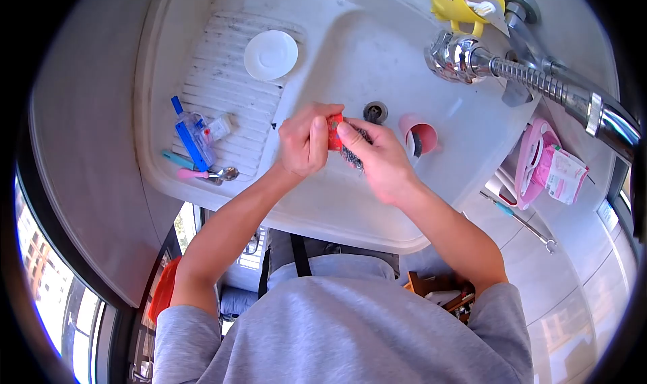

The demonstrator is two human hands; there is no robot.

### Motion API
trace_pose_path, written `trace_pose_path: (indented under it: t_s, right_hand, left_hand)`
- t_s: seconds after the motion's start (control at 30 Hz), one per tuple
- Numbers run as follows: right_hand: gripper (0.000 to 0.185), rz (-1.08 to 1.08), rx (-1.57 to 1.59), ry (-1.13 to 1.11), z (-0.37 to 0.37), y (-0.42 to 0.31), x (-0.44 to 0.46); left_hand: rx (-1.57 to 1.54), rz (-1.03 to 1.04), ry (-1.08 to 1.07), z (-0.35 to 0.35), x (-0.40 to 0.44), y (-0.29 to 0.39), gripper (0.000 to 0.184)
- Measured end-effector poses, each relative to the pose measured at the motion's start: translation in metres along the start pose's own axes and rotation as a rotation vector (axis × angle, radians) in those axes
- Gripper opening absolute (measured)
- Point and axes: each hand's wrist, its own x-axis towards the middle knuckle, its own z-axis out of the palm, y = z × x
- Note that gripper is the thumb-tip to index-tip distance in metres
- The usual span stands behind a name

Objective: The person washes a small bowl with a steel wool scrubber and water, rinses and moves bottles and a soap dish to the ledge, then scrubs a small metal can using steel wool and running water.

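Over the sink basin (344, 202) both my hands are closed and meet. My left hand (303, 141) grips a small red object with some greenish marks (334, 132); its exact kind is hidden by my fingers. A dark steel wool scrubber (352, 156) is in my right hand (387, 161), against the red object, with my thumb reaching over to its edge. Just beyond my hands lies the drain hole (375, 112). To the right, a pink cup (419, 136) lies tipped over, with something dark and white at its mouth.
On the ribbed drainboard at left are a white saucer (271, 55), a blue-and-clear plastic item (194, 140) and pink- and blue-handled spoons (202, 173). A chrome faucet (465, 59) with a hose juts in from the right. Behind it hangs a yellow cup (448, 3). A pink rack (532, 161) is beside the sink.
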Motion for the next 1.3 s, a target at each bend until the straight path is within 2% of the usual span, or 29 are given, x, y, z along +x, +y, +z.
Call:
trace_pose_path:
  t_s: [0.03, 0.07, 0.1, 0.13, 0.17, 0.23, 0.27, 0.33, 0.37, 0.4, 0.47, 0.5, 0.53, 0.6, 0.63, 0.67, 0.73, 0.77, 0.8, 0.87, 0.93, 1.0, 1.07, 1.13, 1.2, 1.23, 1.27, 1.3]
  right_hand:
    - [0.03, 0.044, 0.112, -0.005, 0.0, -0.005, -0.003]
    - [0.03, 0.041, 0.11, -0.005, 0.001, -0.01, -0.004]
    - [0.028, -0.002, -0.101, 0.019, 0.003, -0.013, -0.007]
    - [0.025, -0.035, -0.308, 0.047, 0.004, -0.013, -0.013]
    - [0.025, -0.025, -0.308, 0.055, 0.005, -0.011, -0.02]
    - [0.02, -0.516, -0.782, 0.056, 0.006, -0.01, -0.023]
    - [0.02, -0.516, -0.784, 0.059, 0.007, -0.007, -0.023]
    - [0.023, -0.844, -1.002, 0.023, 0.008, 0.003, -0.031]
    - [0.027, -0.881, -1.123, -0.122, 0.0, 0.002, -0.03]
    - [0.027, -0.891, -1.125, -0.118, -0.005, 0.0, -0.029]
    - [0.03, -0.939, -1.226, -0.227, -0.011, -0.002, -0.029]
    - [0.034, -0.97, -1.166, -0.173, -0.011, -0.005, -0.028]
    - [0.034, -0.973, -1.166, -0.176, -0.01, -0.01, -0.03]
    - [0.035, -0.762, -0.758, -0.022, -0.006, -0.029, -0.038]
    - [0.033, -0.718, -0.802, 0.064, -0.006, -0.041, -0.044]
    - [0.033, -0.72, -0.695, 0.114, -0.009, -0.037, -0.043]
    - [0.032, -0.512, -0.448, 0.191, -0.008, -0.031, -0.052]
    - [0.032, -0.514, -0.449, 0.189, -0.007, -0.024, -0.052]
    - [0.031, -0.539, -0.48, 0.261, -0.004, -0.013, -0.051]
    - [0.03, -0.568, -0.509, 0.337, 0.002, -0.003, -0.047]
    - [0.027, -0.762, -0.67, 0.343, 0.007, -0.002, -0.037]
    - [0.027, -0.803, -0.757, 0.39, 0.01, 0.005, -0.024]
    - [0.025, -0.798, -0.77, 0.501, 0.01, 0.02, -0.008]
    - [0.02, -0.735, -0.657, 0.515, 0.017, 0.024, 0.0]
    - [0.017, -0.023, 0.222, 0.305, 0.02, 0.022, -0.001]
    - [0.018, 0.073, 0.509, 0.236, 0.021, 0.016, -0.003]
    - [0.018, 0.073, 0.508, 0.237, 0.022, 0.012, -0.005]
    - [0.017, 0.208, 0.621, 0.272, 0.024, 0.007, -0.007]
  left_hand:
    - [-0.001, -0.004, 0.001, 0.004, 0.0, 0.006, 0.036]
    - [0.02, -0.147, 0.009, 0.008, 0.001, 0.012, 0.038]
    - [0.038, -0.288, 0.016, 0.011, 0.005, 0.018, 0.039]
    - [0.033, -0.292, 0.013, 0.013, 0.006, 0.023, 0.039]
    - [-0.056, -0.431, 0.034, 0.016, 0.004, 0.029, 0.041]
    - [-0.212, -0.639, 0.062, 0.014, 0.009, 0.042, 0.041]
    - [-0.214, -0.637, 0.06, 0.01, 0.016, 0.045, 0.041]
    - [-0.69, -1.131, -0.091, -0.001, 0.018, 0.048, 0.037]
    - [-0.763, -1.356, -0.201, -0.009, 0.014, 0.04, 0.034]
    - [-0.761, -1.347, -0.203, -0.015, 0.009, 0.028, 0.034]
    - [-1.336, -1.619, -0.389, -0.021, -0.004, 0.009, 0.033]
    - [-1.304, -1.663, -0.354, -0.018, -0.001, 0.012, 0.031]
    - [-1.304, -1.659, -0.352, -0.014, 0.001, 0.017, 0.031]
    - [-1.407, -1.599, -0.245, -0.008, 0.006, 0.03, 0.03]
    - [-1.462, -1.51, -0.265, -0.007, 0.002, 0.024, 0.035]
    - [-1.466, -1.51, -0.255, -0.006, 0.001, 0.02, 0.035]
    - [-1.526, -1.458, -0.215, -0.002, 0.003, 0.016, 0.04]
    - [-1.479, -1.322, -0.239, -0.001, 0.005, 0.016, 0.045]
    - [-1.478, -1.325, -0.242, -0.001, 0.006, 0.017, 0.045]
    - [-1.195, -1.251, -0.17, 0.001, 0.007, 0.019, 0.047]
    - [-1.126, -1.199, -0.106, 0.005, 0.006, 0.022, 0.046]
    - [-1.057, -1.148, -0.047, 0.006, 0.001, 0.025, 0.044]
    - [-0.541, -0.827, -0.021, 0.008, -0.004, 0.027, 0.039]
    - [-0.429, -0.759, 0.028, 0.007, -0.005, 0.027, 0.035]
    - [-0.098, -0.295, 0.147, 0.007, -0.016, 0.017, 0.032]
    - [-0.099, -0.296, 0.143, 0.006, -0.019, 0.012, 0.032]
    - [-0.067, -0.185, 0.167, 0.004, -0.021, 0.007, 0.03]
    - [-0.034, -0.074, 0.193, 0.003, -0.021, 0.005, 0.028]
